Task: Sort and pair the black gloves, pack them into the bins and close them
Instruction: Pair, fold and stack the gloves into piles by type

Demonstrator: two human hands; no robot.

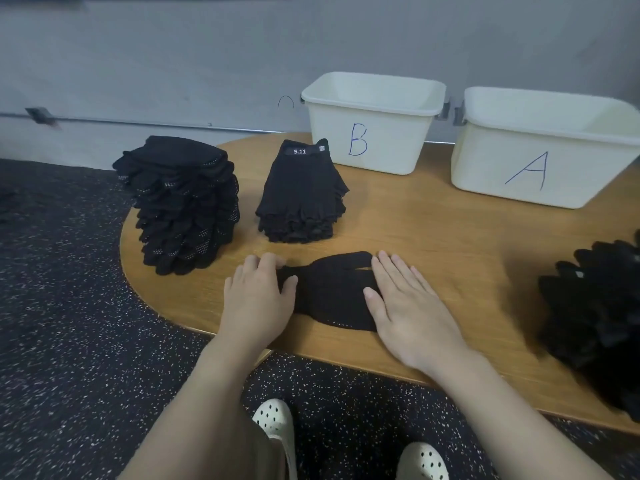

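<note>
Two white bins, one marked B (pixel 372 133) and one marked A (pixel 540 161), stand open on the surface (pixel 433 230); what they hold is hidden. Left hand (pixel 258 299) and right hand (pixel 408 306), each grip spread flat, press a black glove (pixel 329 292).

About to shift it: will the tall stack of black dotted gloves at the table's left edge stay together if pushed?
Probably not. The tall stack of black dotted gloves looks loosely layered with ragged, overhanging edges, so it would likely shear or topple. It sits near the wooden table edge; gloves could spill.

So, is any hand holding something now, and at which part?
Nothing is gripped. Both the left hand and right hand press flat on the glove, at its two ends.
</note>
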